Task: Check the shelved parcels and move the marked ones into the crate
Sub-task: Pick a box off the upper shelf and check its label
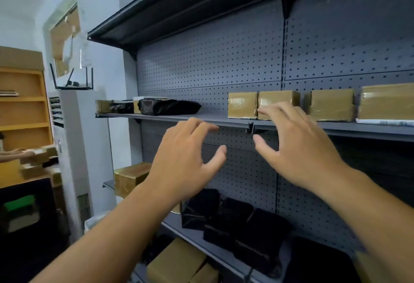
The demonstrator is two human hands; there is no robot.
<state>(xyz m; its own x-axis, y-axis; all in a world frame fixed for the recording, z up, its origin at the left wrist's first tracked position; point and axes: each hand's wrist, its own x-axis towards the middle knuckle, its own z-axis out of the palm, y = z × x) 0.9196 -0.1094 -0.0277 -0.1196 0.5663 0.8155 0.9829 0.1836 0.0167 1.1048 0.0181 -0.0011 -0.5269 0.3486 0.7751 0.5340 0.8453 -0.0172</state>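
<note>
The right hand covers the lower front of the second brown parcel, and whether its fingertips touch the cardboard cannot be told. The rightmost parcel runs off the right edge, and the print on the white label at its foot is too small to read. The left hand and its forearm hide part of the brown box on the lower shelf. The black-wrapped parcels are too dark for any marking to be made out. The bottom brown boxes are cut by the lower edge. At the left edge another person's hand is blurred and cut off, and the dark object below it is too blurred to identify
</note>
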